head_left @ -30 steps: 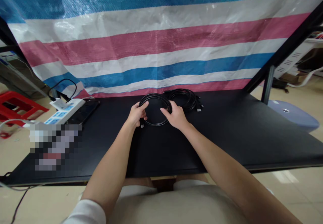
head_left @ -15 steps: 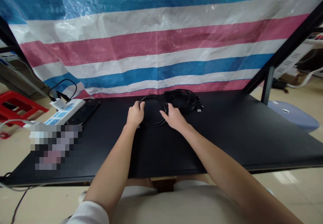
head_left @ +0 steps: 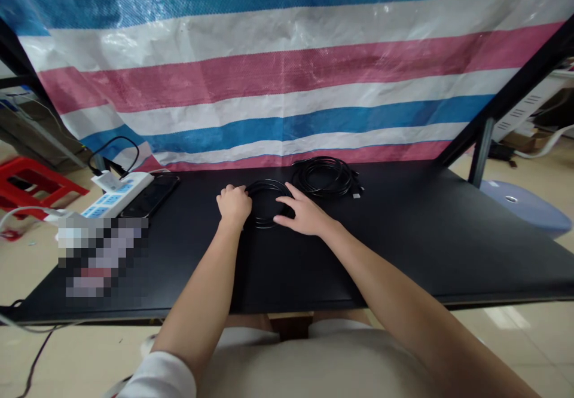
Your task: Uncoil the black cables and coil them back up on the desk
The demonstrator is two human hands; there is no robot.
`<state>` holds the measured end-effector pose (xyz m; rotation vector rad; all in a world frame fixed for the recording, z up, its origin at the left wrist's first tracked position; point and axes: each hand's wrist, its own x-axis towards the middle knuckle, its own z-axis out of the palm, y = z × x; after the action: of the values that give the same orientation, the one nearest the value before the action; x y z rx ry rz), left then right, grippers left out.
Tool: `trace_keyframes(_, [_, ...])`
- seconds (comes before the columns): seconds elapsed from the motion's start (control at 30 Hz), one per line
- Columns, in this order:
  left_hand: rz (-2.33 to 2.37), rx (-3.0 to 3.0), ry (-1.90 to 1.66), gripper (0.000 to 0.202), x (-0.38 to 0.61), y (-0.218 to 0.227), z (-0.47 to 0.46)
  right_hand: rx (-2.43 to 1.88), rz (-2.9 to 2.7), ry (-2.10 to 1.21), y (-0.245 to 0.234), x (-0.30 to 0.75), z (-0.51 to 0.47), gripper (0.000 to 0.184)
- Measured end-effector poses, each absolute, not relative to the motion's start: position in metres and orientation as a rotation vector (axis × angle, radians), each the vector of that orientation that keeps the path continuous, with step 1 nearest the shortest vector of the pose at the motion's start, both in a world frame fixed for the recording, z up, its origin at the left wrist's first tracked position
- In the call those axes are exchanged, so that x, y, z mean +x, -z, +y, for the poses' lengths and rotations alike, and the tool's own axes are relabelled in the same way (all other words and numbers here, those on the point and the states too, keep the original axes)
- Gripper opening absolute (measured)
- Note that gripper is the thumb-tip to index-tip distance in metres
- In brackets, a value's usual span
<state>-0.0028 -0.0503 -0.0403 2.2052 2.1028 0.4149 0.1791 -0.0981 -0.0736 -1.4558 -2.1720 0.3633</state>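
Note:
A small coil of black cable (head_left: 265, 199) lies on the black table (head_left: 403, 236) between my two hands. My left hand (head_left: 234, 205) is closed in a fist on the coil's left side. My right hand (head_left: 301, 213) rests on the coil's right side, its fingers stretched out over the loops. Just behind and to the right lies a larger pile of coiled black cables (head_left: 323, 177) with plugs sticking out at its right end.
A white power strip (head_left: 117, 194) with a plugged-in charger and a black phone (head_left: 151, 196) lie at the table's left rear. A striped tarp (head_left: 287, 87) hangs behind. A red stool (head_left: 31, 184) stands left, a pale blue stool (head_left: 522, 204) right.
The coil has come toward me and down flat on the table, and looks smaller. Both hands moved with it; my right hand's fingers have spread flatter over it.

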Motion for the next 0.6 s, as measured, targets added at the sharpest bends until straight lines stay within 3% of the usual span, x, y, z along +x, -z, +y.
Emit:
trace_keyframes(0.07, [2.091,2.203,-0.459,0.039,-0.006,0.042,-0.047,-1.388,-2.228,-0.408,0.076,0.181,-0.098,0.075])
trace_keyframes(0.13, [2.045,2.22,-0.522,0.043,-0.007,0.044,-0.044,-1.372,-2.242,-0.404,0.08,0.182,-0.096,0.081])
trace_keyframes(0.47, [1.427,2.456,-0.46,0.058,-0.006,0.043,-0.047,-1.354,-2.242,-0.353,0.083,0.184,-0.091,0.063])
trace_keyframes(0.6, [1.137,2.415,-0.292,0.05,-0.006,0.036,-0.051,-1.383,-2.258,-0.379,0.077,0.181,-0.092,0.06])
